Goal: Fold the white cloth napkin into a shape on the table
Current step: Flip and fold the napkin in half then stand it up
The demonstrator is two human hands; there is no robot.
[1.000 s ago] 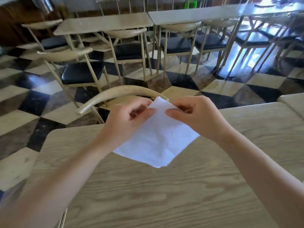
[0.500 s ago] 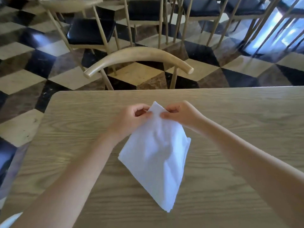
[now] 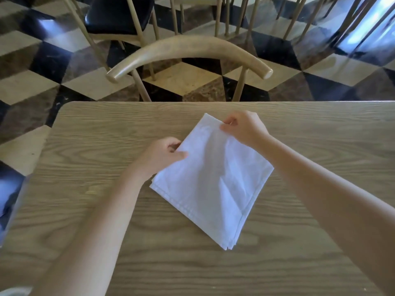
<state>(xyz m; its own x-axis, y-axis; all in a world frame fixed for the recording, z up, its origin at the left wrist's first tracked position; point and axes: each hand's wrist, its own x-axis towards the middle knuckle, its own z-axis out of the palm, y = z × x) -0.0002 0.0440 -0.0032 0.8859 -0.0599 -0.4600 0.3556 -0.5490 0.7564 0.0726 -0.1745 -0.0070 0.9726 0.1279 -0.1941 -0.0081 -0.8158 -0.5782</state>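
Note:
The white cloth napkin (image 3: 215, 180) lies folded in a rough square, turned like a diamond, on the wooden table (image 3: 89, 146). Its layered corner points toward me near the table's middle. My left hand (image 3: 162, 154) pinches the napkin's left edge between thumb and fingers. My right hand (image 3: 243, 128) pinches the far edge near the top corner. Both hands hold the cloth low over the tabletop, and most of the napkin rests flat.
A wooden chair with a curved backrest (image 3: 188, 52) stands just beyond the table's far edge. More chairs with black seats (image 3: 115, 16) stand on the checkered floor behind. The table's left corner (image 3: 64, 107) is rounded.
The napkin hung from both hands pinched together at its top corner; now it is laid on the table and my hands have moved apart along its edges.

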